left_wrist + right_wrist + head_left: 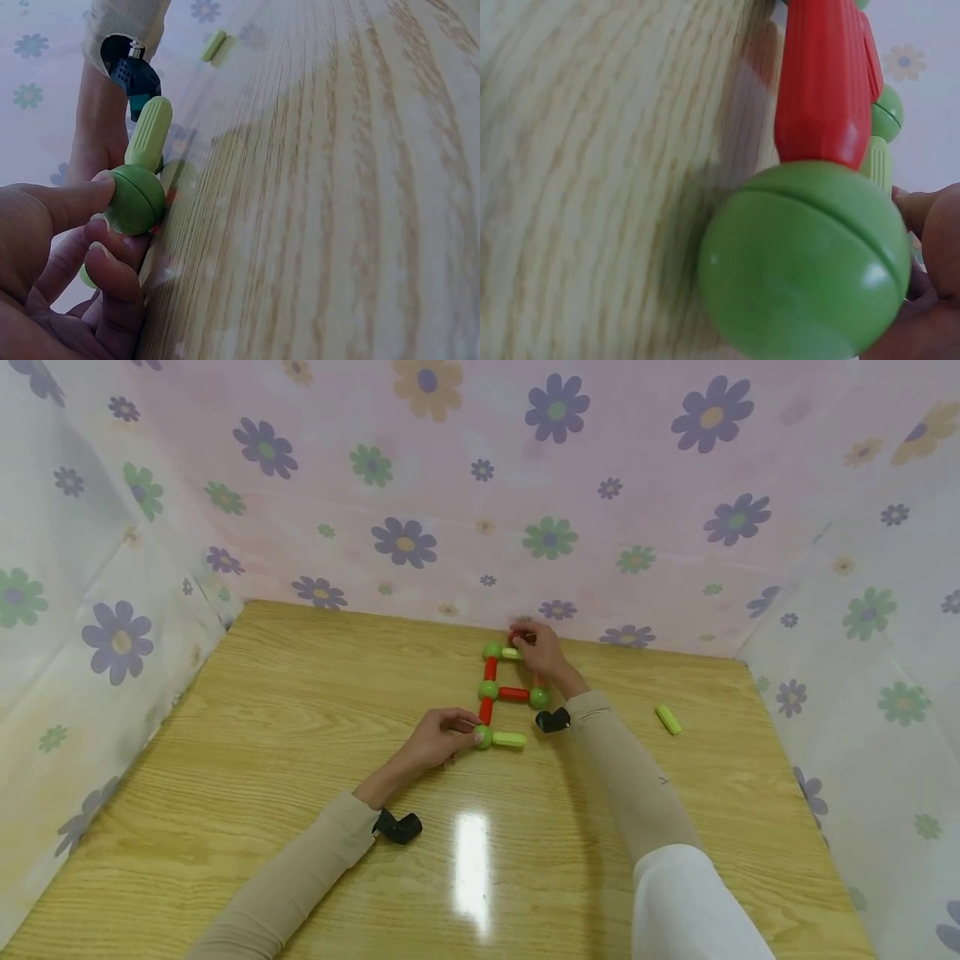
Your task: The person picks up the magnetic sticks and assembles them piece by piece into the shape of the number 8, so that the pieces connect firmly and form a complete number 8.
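A flat frame of toy balls and rods lies on the table. My left hand (437, 739) pinches its near green ball (483, 737) (137, 201), from which a yellow-green rod (510, 740) (152, 129) sticks out to the right. Red rods (491, 669) run up the left side through two more green balls. Another red rod (514, 694) crosses to a green ball (539, 697) (802, 262) near my right wrist. At the far right corner my right hand (545, 653) grips a red piece (516, 637), mostly hidden by the fingers, beside a yellow-green rod (512, 653).
A loose yellow-green rod (668, 720) lies on the wooden table (300, 693) to the right of my right forearm. Flowered sheets (480, 510) stand along the back and both sides. Each wrist carries a small black camera (399, 827).
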Tool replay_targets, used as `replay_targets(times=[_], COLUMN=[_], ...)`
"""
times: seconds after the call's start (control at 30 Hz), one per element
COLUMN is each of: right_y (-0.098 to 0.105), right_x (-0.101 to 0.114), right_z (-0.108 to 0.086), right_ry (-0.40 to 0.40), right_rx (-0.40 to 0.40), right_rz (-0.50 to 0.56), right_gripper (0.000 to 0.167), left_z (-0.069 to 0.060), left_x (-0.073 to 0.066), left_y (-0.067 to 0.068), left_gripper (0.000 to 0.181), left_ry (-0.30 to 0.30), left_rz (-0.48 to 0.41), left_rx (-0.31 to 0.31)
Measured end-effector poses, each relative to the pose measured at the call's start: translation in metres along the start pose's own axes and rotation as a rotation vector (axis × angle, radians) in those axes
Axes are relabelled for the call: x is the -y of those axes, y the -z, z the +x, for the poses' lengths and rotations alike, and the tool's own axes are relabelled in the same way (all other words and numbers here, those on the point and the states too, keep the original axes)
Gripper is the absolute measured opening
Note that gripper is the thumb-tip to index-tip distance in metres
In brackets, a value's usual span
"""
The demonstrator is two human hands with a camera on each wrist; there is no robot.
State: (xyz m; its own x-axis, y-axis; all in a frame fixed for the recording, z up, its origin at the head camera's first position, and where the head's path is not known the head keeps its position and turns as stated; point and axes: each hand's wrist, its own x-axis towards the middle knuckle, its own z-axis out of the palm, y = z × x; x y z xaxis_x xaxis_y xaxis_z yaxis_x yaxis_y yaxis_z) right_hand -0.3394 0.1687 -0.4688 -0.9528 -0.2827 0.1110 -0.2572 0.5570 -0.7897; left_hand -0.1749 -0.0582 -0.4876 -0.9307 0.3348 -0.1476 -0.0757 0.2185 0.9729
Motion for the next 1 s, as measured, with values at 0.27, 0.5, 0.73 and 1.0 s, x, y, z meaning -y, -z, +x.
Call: replay_targets(times=[0.27, 0.5, 0.73, 1.0], right_y=[0.003, 0.006, 0.008, 0.008], right_x=[0.001, 0.014, 0.031, 0.051], right_z=[-0.005, -0.018, -0.037, -0.073], right_ry=[0.055, 0.136, 0.219, 0.19], right_rx=[-0.145, -0.237, -0.327, -0.407], right_rz=[0.172, 0.23, 0.461, 0.729], right_gripper=[0.034, 0.037, 0.035, 0.037], left_z=[-0.001, -0.002, -0.001, -0.001], left_x=[-0.001, 0.001, 0.003, 0.001], left_y=[0.0, 0.001, 0.002, 0.0], left_gripper=[0.026, 0.027, 0.027, 0.027], left_ry=[-0.009, -0.02, -0.013, -0.007], left_rz=[-0.014, -0.004, 0.004, -0.005], left_rx=[0.008, 0.016, 0.01, 0.014])
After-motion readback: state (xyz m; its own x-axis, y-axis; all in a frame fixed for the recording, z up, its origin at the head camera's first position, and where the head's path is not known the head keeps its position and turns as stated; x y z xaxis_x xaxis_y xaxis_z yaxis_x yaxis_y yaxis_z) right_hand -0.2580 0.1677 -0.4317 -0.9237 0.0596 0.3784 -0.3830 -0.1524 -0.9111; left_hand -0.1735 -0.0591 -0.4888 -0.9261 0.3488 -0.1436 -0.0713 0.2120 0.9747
